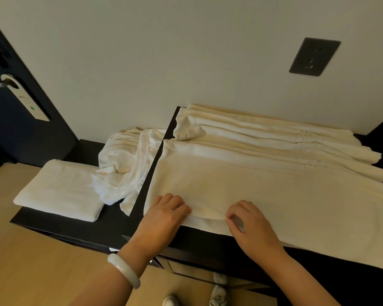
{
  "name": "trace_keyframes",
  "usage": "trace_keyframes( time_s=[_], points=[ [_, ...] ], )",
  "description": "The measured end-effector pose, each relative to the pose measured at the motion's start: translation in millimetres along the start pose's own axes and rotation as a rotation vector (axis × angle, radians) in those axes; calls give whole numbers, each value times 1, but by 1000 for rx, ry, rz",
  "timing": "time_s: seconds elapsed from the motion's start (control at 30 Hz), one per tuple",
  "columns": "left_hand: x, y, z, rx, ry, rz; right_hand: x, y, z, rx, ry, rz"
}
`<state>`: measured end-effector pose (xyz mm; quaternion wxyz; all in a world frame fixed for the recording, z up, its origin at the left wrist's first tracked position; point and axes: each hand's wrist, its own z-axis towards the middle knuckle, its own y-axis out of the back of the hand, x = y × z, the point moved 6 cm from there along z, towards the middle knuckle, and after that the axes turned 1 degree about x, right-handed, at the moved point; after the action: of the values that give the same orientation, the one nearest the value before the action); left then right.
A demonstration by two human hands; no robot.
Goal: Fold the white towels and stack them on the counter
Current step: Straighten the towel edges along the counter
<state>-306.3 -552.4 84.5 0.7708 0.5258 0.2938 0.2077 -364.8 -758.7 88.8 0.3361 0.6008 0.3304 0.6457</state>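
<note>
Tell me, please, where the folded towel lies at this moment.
In the head view, the folded towel lies at the left on the lower dark counter, just left of the crumpled towel pile.

This looks like a hotel room. A door hanger [29, 100] with a green dot hangs on the handle [1, 84] of a dark door [11, 138] at the left. On a dark surface [111, 226] against a plain wall [164, 51] lie a folded towel [60, 191] at its left end, a crumpled heap [124, 164] and a spread towel [252, 180].
</note>
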Motion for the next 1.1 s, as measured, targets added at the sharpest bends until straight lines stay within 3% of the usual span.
trace_keyframes(
  time_s=[0.1, 0.23, 0.4, 0.53, 0.7, 0.93, 1.03, 1.1],
  points=[
    [5, 9, -4, -80, 21, 7, 0, 3, 0, 19, 1, -7],
    [3, 30, -10, -164, -17, -40, 14, 18, -6, -127, 106, -22],
    [13, 10, -37, -15, 21, -115, 10, -12, -19, 31, 239, -211],
    [28, 0, -44, 31, 154, -273, 15, -16, -18, 19, 283, -326],
    [36, 4, -41, 79, 241, -492, 18, -12, -15, -7, 261, -263],
    [44, 6, -53, 210, 180, -416, 27, -8, -7, 70, 294, -324],
    [47, 11, -50, 300, 203, -478, 39, -19, 8, -4, 199, -248],
    [48, 16, -45, 367, 248, -520, 38, -40, 16, 43, 72, -345]
  ],
)
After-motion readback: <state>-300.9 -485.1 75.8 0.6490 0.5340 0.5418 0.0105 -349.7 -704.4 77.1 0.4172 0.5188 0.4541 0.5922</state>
